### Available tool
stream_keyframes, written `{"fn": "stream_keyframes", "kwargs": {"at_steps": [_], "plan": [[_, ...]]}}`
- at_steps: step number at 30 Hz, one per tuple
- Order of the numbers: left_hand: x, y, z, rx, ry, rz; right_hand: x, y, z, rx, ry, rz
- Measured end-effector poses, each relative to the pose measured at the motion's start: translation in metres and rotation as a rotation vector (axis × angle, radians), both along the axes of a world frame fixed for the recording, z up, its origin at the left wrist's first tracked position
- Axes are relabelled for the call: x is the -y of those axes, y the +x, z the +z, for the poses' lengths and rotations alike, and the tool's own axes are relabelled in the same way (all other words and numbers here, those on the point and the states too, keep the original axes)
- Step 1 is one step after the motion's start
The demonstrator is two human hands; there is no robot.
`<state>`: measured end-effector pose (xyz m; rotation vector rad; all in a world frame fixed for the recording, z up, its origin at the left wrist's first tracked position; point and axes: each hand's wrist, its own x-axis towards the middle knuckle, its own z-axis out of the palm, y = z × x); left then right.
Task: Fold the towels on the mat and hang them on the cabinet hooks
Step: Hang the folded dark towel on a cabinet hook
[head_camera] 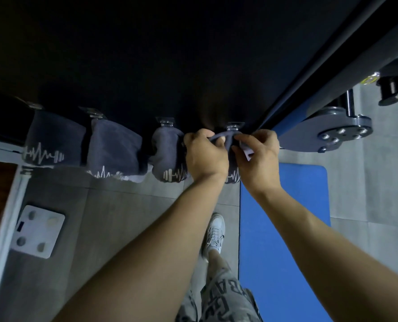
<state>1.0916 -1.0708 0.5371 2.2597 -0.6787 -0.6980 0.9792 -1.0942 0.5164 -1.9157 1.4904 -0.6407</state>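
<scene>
Three folded dark grey towels hang on the black cabinet (170, 54): one at the left (53, 140), one in the middle (114, 149), one further right (167, 154). A fourth grey towel (232, 175) is mostly hidden behind my hands. My left hand (205, 156) and my right hand (258, 156) both pinch its hanging loop (223, 137) just below the rightmost clear hook (234, 126). A white label sticks out under my right fingers. The blue mat (286, 228) lies on the floor below, with no towel visible on it.
A white bathroom scale (36, 231) lies on the grey tile floor at the left. A grey gym machine base (332, 129) with bolts stands at the right of the cabinet. My white shoe (214, 233) stands beside the mat's left edge.
</scene>
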Motion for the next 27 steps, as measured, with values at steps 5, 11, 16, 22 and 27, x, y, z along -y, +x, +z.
{"fn": "stream_keyframes", "kwargs": {"at_steps": [5,11,16,22,27], "plan": [[-0.010,-0.001,-0.004,0.099,-0.111,-0.009,0.005,-0.005,0.004,0.006,0.018,0.119],[-0.022,-0.010,-0.010,0.156,-0.092,-0.258,0.003,-0.009,0.003,0.073,0.053,0.164],[-0.028,-0.010,-0.012,-0.446,-0.078,-0.300,0.005,-0.013,-0.006,0.125,0.155,0.165],[-0.033,-0.008,-0.013,-0.368,0.019,-0.353,0.003,-0.013,-0.002,0.362,0.409,0.058],[-0.032,-0.006,-0.011,-0.453,0.026,-0.281,-0.007,-0.018,-0.010,0.384,0.579,0.005]]}}
